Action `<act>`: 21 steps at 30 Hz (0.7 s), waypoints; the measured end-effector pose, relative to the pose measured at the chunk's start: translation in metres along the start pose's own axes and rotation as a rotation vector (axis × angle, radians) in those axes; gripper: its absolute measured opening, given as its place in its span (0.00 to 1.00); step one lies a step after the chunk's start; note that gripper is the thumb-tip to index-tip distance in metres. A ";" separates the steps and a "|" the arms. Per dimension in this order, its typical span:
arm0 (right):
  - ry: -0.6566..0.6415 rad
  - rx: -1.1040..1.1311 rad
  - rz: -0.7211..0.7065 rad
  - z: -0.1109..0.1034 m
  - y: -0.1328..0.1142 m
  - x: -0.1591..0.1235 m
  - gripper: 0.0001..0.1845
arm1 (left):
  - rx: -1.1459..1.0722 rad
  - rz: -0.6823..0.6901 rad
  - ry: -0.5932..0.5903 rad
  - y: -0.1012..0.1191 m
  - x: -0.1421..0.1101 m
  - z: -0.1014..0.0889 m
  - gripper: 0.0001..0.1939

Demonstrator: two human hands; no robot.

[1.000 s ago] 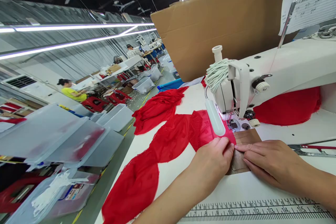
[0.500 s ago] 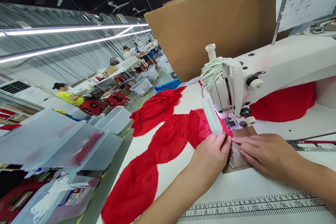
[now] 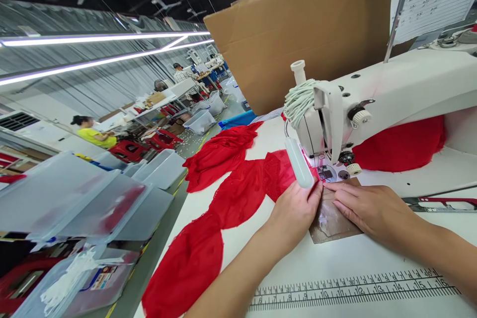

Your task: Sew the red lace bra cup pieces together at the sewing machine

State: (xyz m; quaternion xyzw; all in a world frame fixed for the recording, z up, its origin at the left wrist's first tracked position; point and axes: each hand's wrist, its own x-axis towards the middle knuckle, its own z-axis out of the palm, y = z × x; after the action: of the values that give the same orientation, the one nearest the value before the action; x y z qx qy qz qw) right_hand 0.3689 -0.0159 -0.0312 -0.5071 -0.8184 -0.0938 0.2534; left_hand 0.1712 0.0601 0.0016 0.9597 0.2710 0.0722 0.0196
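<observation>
The head view shows a white sewing machine (image 3: pixel 395 82) with red fabric (image 3: pixel 286 166) lying by its presser foot (image 3: pixel 326 173). My left hand (image 3: pixel 294 216) is closed, thumb and fingers pinching the fabric's near edge just below the foot. From the other side my right hand (image 3: pixel 372 208) reaches in, fingers together, its fingertips at the same edge and touching the left fingertips. What lies under the right fingertips is mostly hidden. A worn brown plate (image 3: pixel 331 218) lies flat beneath both hands. The fabric continues left in a chain of joined red pieces (image 3: pixel 190 263).
A pale rounded handle (image 3: pixel 299 163) hangs left of the needle. Scissors with red handles (image 3: pixel 443 203) lie at right. More red fabric (image 3: pixel 402 144) sits under the machine arm. A printed ruler (image 3: pixel 343 292) runs along the front. Cardboard (image 3: pixel 305 35) stands behind; plastic bins (image 3: pixel 89 194) are left.
Both hands have moved slightly up and left towards the presser foot, with the fabric edge between them. More of the brown plate shows. The camera view has shifted a little.
</observation>
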 end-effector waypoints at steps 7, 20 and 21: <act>0.068 -0.042 0.044 0.000 0.002 -0.002 0.22 | -0.140 -0.086 -0.041 0.002 0.002 -0.006 0.15; 0.044 -0.113 -0.038 0.003 -0.001 -0.001 0.21 | -0.142 -0.068 -0.042 0.002 0.003 -0.004 0.16; 0.038 -0.113 -0.031 0.003 -0.001 -0.002 0.21 | -0.127 -0.049 -0.033 0.002 0.002 -0.003 0.16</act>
State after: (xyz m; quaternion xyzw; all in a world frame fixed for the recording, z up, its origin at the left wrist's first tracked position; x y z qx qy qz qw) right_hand 0.3675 -0.0163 -0.0346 -0.5058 -0.8148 -0.1533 0.2383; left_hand 0.1734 0.0596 0.0049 0.9506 0.2891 0.0731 0.0865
